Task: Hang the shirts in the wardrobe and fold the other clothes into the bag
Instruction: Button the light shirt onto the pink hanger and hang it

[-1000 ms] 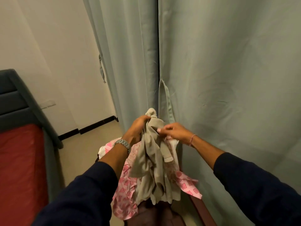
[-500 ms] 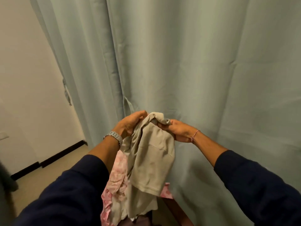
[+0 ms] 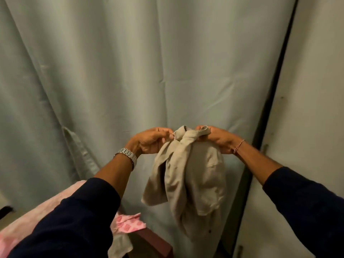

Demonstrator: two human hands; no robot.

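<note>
A beige shirt (image 3: pixel 189 175) hangs bunched in the air in front of the curtain. My left hand (image 3: pixel 151 140) pinches its top edge on the left, and my right hand (image 3: pixel 217 139) grips the top on the right. Both hands are level and close together, with the shirt's twisted top between them. A pink patterned garment (image 3: pixel 128 223) lies draped under my left forearm at the lower left, over a pale cloth (image 3: pixel 121 246). No wardrobe interior, hanger or bag can be seen.
A pale green curtain (image 3: pixel 130 71) fills the view just behind the hands. A light door or panel (image 3: pixel 309 108) with a dark edge stands at the right. A dark red-brown surface (image 3: pixel 156 243) shows below the pink garment.
The view has swung right, past the wall, toward the panel. Both hands lifted the beige shirt clear of the pink garment, which now stays down at the lower left.
</note>
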